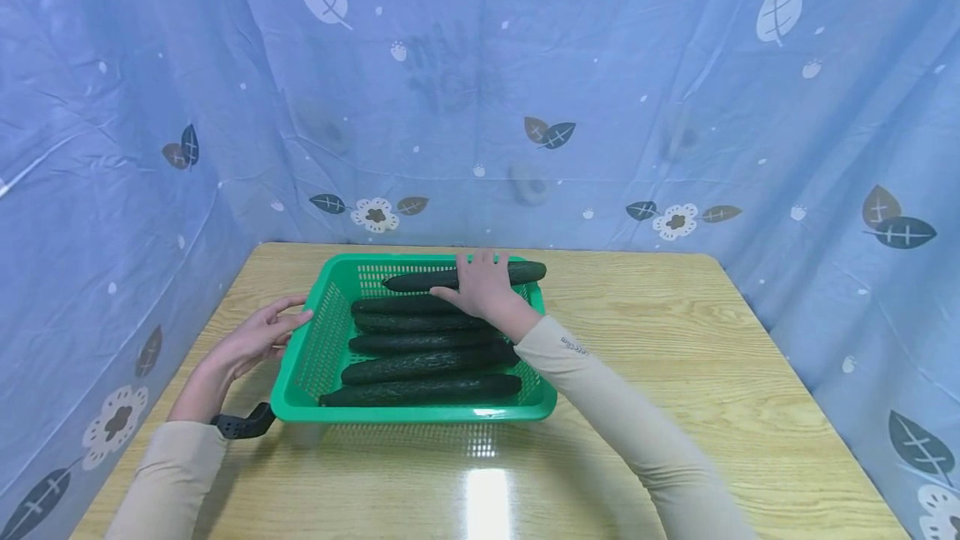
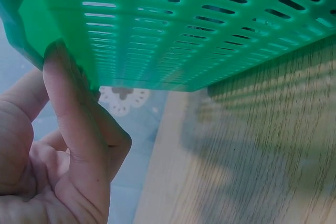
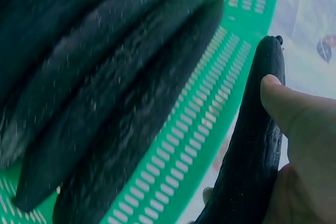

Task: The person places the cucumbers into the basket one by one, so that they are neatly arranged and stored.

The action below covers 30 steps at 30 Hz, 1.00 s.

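Observation:
A green plastic basket (image 1: 300,407) with slotted walls stands on the table, several dark green cucumbers (image 1: 420,391) lying side by side in it. At its left rim my left hand (image 1: 258,336) grips the edge, thumb on top; in the left wrist view the fingers (image 2: 79,108) reach under the rim. My right hand (image 1: 486,286) holds one cucumber (image 1: 528,272) over the basket's far side. That cucumber (image 3: 252,145) shows in the right wrist view with the thumb along it, apart from the others. The fingers' far side is partly hidden there.
The wooden table (image 1: 660,340) extends to the right of the basket and in front of it. A blue patterned curtain (image 1: 480,107) hangs behind and on both sides. A black strap piece (image 1: 246,423) sits at the left wrist, near the basket's corner.

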Available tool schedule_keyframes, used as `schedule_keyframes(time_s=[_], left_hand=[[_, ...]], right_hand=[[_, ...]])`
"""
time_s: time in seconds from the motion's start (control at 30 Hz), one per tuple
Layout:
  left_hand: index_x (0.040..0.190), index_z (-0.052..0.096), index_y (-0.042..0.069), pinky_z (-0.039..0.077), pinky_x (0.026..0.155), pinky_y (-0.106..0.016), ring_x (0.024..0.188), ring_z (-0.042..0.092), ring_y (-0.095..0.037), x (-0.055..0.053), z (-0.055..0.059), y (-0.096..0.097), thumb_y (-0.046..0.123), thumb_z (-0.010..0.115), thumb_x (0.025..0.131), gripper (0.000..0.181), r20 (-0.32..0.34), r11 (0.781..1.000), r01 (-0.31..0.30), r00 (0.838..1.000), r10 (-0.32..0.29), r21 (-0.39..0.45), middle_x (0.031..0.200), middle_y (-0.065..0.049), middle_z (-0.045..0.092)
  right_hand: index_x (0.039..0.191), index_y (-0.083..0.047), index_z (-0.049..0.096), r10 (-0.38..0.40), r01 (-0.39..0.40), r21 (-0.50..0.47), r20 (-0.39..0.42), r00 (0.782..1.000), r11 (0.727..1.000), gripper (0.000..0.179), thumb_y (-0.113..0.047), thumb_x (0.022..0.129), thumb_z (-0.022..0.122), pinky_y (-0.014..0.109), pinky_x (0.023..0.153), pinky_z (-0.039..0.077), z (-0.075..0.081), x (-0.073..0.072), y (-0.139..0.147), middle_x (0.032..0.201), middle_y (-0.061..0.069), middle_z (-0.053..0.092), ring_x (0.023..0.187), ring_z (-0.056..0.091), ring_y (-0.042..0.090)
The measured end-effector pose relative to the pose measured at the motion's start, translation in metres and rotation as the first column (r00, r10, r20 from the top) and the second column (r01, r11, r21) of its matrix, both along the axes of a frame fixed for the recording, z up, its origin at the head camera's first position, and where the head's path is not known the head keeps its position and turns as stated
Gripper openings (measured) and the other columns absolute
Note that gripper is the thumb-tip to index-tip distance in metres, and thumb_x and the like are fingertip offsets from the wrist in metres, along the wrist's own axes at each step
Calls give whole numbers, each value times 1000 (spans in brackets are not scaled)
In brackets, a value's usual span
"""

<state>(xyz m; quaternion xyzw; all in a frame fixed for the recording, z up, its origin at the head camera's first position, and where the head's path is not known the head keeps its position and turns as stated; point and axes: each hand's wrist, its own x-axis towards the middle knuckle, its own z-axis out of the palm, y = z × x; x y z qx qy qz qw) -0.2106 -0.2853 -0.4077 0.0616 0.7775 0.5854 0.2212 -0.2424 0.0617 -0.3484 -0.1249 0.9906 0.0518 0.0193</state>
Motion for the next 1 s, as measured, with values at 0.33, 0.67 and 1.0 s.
schedule_keyframes(time_s=[0.33, 0.67, 1.0], left_hand=[[149, 7, 10, 46, 60, -28, 59, 50, -3, -3, -2, 2, 38, 45, 98, 70, 22, 1000, 6, 1000, -5, -16, 72, 16, 52], [149, 10, 10, 38, 52, -28, 49, 34, -6, 0, -4, 4, 38, 46, 98, 68, 2, 1000, -5, 1000, 5, -18, 57, 10, 37], [149, 9, 12, 38, 54, -30, 49, 32, -6, 2, 0, 2, 38, 45, 98, 68, 8, 1000, -3, 1000, 3, -23, 57, 12, 31]], right_hand=[[141, -13, 36, 8, -8, 1, 23, 1000, 1000, 81, -73, 86, 31, 51, 101, 30, -20, 9, -22, 133, 16, 46, 123, 41, 34], [139, -14, 36, 30, -28, -28, 89, 996, 999, 76, -69, 89, 28, 50, 101, 31, -39, 20, -36, 133, 14, 47, 123, 42, 33], [129, -14, 42, 78, -82, 66, 50, 996, 994, 64, -63, 92, 26, 43, 89, 37, -51, 26, -42, 116, 9, 51, 104, 47, 26]])
